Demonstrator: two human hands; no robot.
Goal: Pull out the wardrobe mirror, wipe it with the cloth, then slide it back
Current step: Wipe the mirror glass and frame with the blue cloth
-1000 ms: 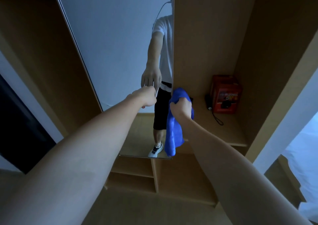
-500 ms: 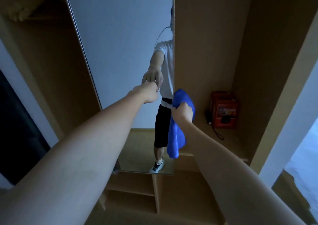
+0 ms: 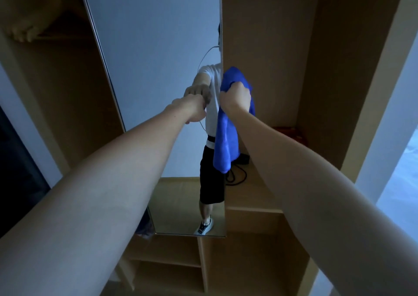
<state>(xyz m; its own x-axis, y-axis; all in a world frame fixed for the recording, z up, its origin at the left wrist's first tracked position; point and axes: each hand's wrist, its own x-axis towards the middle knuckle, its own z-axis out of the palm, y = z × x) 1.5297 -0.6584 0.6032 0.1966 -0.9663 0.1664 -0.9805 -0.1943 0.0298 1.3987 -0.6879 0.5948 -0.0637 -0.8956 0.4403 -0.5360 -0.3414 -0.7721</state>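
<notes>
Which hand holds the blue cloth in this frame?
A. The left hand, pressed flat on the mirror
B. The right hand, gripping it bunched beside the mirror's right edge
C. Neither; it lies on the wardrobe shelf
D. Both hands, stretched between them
B: the right hand grips the bunched blue cloth, which hangs down beside the right edge of the mirror, while the left hand is at the glass without it.

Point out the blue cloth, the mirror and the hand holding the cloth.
blue cloth (image 3: 226,141): head view, on the hanging fold below the fist.
mirror (image 3: 153,46): head view, on the bare glass above the hands.
right hand (image 3: 236,97): head view, on the back of the fist.
</notes>
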